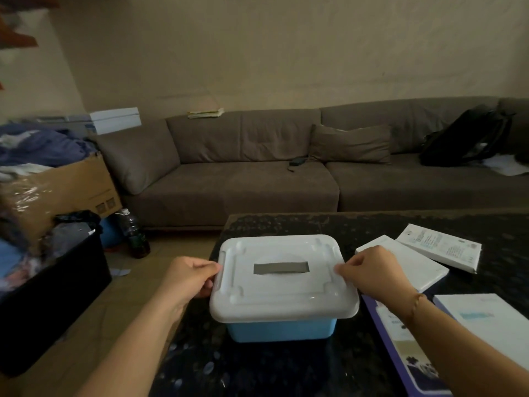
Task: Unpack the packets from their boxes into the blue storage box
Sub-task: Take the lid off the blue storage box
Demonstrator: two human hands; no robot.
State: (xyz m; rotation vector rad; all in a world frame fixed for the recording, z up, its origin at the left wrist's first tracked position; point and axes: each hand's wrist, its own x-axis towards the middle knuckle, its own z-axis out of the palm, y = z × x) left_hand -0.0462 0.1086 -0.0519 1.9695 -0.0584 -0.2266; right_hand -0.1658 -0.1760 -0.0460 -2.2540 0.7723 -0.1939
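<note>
The blue storage box (282, 330) stands on the dark table, covered by its white lid (282, 293) with a grey handle in the middle. My left hand (187, 277) grips the lid's left edge with curled fingers. My right hand (372, 272) pinches the lid's right edge. Several flat white packet boxes lie to the right: two overlapping ones (412, 259) (443, 247) behind my right hand, one (492, 322) near my right forearm, and a purple-edged one (406, 356) partly under that arm.
The dark speckled table (257, 368) ends just left of the storage box. A black bin (51, 296), a cardboard box of clothes (57, 190) and a bottle (134, 233) stand on the floor at the left. A brown sofa (257, 173) runs along the back.
</note>
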